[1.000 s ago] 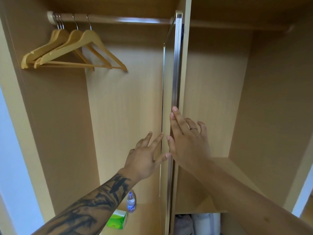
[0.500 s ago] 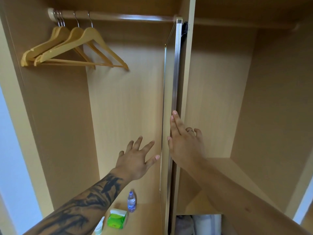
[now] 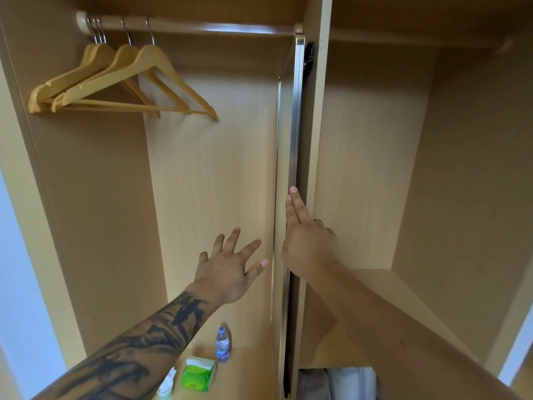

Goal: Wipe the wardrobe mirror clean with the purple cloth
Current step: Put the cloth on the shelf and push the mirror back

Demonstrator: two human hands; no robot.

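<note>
Left hand drifted from mirror (edge-on); hangers, bottle nearby.

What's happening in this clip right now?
A person stands at an open wardrobe. The right hand lies with straight fingers against the metal edge of the fold-out mirror, seen edge-on. The left hand reaches in beside it, spread and holding nothing. No purple cloth is in view, so wiping hasn't begun. Wooden hangers hang on the rail.

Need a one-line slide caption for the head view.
Right hand flat on the edge-on mirror frame inside the wardrobe, left hand open beside it; hangers on the rail; no purple cloth in view.
</note>
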